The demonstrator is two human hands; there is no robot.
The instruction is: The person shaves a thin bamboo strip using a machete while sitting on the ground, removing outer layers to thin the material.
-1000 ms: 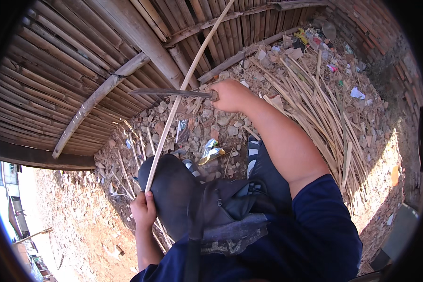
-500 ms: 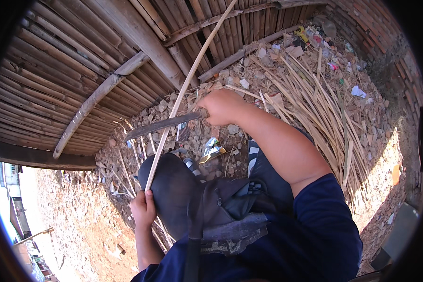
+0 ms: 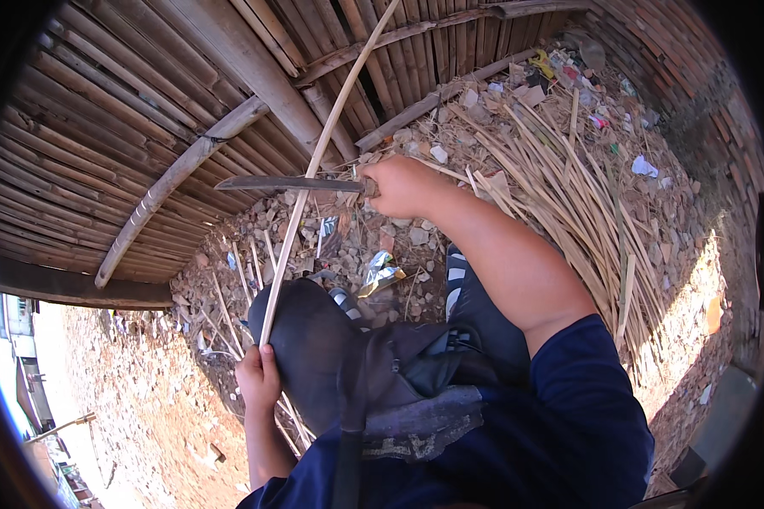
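Note:
A long pale bamboo strip [image 3: 327,134] slants up and away from beside my left knee toward the bamboo wall. My left hand [image 3: 258,378] is closed round its near end, thumb on top. In my right hand [image 3: 403,187] is the handle of a machete [image 3: 293,183], fingers wrapped about it. The dark blade points left and crosses the strip about midway along. Whether the edge touches the strip or lies just over it, I cannot tell. Several thin strips [image 3: 223,310] lie on the ground left of my knee.
A large pile of split bamboo strips [image 3: 581,191] lies on the right. The bamboo wall [image 3: 127,136] with its poles rises at the far left. Rubble, a shiny foil wrapper [image 3: 381,276] and litter cover the ground. A brick wall [image 3: 696,93] stands at the far right.
The machete has moved a little farther up the strip, its tip swinging up so the blade lies more level. The strip's far end has shifted left. My left hand stays beside my knee.

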